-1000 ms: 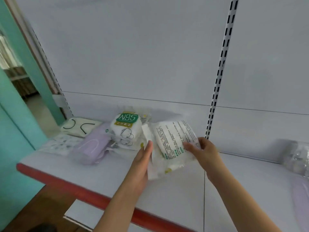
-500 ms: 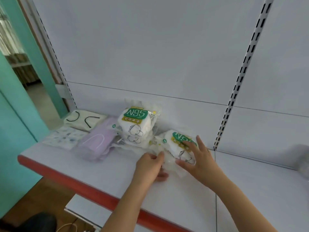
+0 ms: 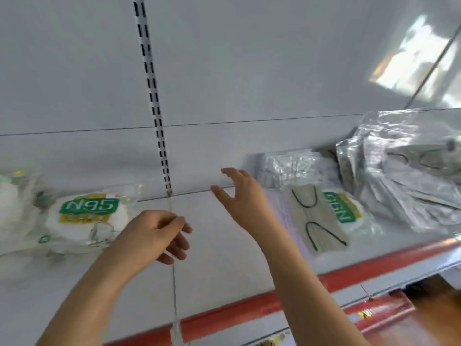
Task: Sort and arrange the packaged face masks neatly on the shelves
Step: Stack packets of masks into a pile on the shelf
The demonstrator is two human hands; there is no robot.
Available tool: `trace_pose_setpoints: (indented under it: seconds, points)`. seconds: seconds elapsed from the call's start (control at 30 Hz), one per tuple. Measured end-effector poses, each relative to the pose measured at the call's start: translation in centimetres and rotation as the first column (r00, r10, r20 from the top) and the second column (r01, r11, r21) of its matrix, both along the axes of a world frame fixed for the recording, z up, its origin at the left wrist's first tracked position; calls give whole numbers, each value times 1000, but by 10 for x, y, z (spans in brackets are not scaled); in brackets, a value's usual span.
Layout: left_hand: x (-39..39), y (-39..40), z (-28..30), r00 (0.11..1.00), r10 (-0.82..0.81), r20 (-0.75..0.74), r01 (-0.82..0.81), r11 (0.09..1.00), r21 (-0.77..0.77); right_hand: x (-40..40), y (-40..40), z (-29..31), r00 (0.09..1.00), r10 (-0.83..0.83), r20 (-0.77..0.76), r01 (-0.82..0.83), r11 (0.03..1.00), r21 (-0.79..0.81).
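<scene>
mask packs [image 3: 86, 221] flank both empty hands; left [image 3: 152, 236] loosely curled, right [image 3: 245, 196] spread

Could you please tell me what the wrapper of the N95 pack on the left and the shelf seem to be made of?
N95 pack: its wrapper looks like thin clear plastic film, glossy, since it crinkles and shows the white masks inside. Shelf: probably painted sheet metal, smooth matte pale grey, with a glossy red strip along its front edge; metal is a guess.
</scene>
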State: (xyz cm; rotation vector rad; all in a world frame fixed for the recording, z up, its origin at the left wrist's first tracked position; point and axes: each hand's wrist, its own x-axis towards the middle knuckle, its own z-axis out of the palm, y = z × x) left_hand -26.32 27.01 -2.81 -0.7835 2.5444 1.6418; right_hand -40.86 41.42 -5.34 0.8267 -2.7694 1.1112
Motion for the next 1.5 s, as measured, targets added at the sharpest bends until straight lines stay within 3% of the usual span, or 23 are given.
trace_pose_setpoints:
  seconds: [0.07, 0.17, 0.27, 0.37, 0.47, 0.53, 0.6, 0.67, 0.73, 0.8, 0.9, 0.97, 1.03, 1.1, 1.17, 1.27, 1.37, 1.5]
  points:
    - [-33, 36, -14, 995, -64, -81, 62, 998, -28, -18, 68, -6, 968, -247, 34, 245, 968, 53]
    - [-77, 83, -38, 985, -134, -105, 131, 991, -35, -27, 152, -22, 832, -552, 49, 536, 825, 179]
    - [-107, 121, -53, 977, -197, -85, 193, 980, -54, -20, 187, -37, 745, -666, -37, 640, 698, 320]
    - [-125, 148, -62, 971, -235, -48, 229, 967, -113, -21, 195, -47, 760, -649, -35, 633, 727, 265]
    - [-131, 160, -67, 974, -224, -43, 205, 941, -270, -26, 199, -49, 783, -620, -48, 621, 775, 115]
    - [-132, 165, -68, 979, -194, -69, 159, 924, -349, -28, 203, -48, 799, -601, -25, 598, 798, -72]
    - [-136, 171, -68, 982, -137, -131, 81, 929, -360, -29, 204, -44, 852, -504, 140, 522, 801, -295]
    - [-142, 178, -66, 977, -52, -206, -7, 962, -274, -33, 200, -41, 905, -370, 208, 424, 814, -397]
    - [-148, 185, -62, 972, 83, -220, -96, 994, -48, -39, 197, -43, 945, -244, 219, 318, 845, -429]
    - [-151, 187, -62, 962, 195, -190, -162, 971, 175, -43, 197, -45, 956, -169, 239, 259, 870, -420]
    - [-153, 177, -69, 949, 261, -174, -226, 954, 199, -53, 212, -47, 936, -343, 85, 352, 890, -291]
    - [-153, 166, -71, 946, 274, -174, -254, 959, 128, -59, 234, -45, 862, -503, -71, 505, 863, 17]
    - [-154, 158, -74, 959, 238, -157, -241, 970, -3, -66, 254, -46, 813, -579, -63, 569, 766, 299]
    - [-154, 159, -80, 975, 193, -108, -214, 946, -243, -69, 265, -49, 806, -589, 56, 534, 765, 360]
    - [-152, 171, -80, 974, 179, -140, -223, 877, -426, -74, 268, -51, 818, -548, 176, 521, 834, 180]
    - [-156, 194, -69, 955, 108, -277, -214, 895, -391, -76, 269, -48, 856, -481, 190, 505, 856, -110]
    - [-165, 210, -58, 956, 36, -292, -74, 990, -120, -72, 274, -39, 893, -412, 182, 450, 814, -368]
    - [-173, 219, -51, 983, 58, -172, -9, 962, 272, -64, 272, -24, 944, -319, 89, 295, 691, -660]
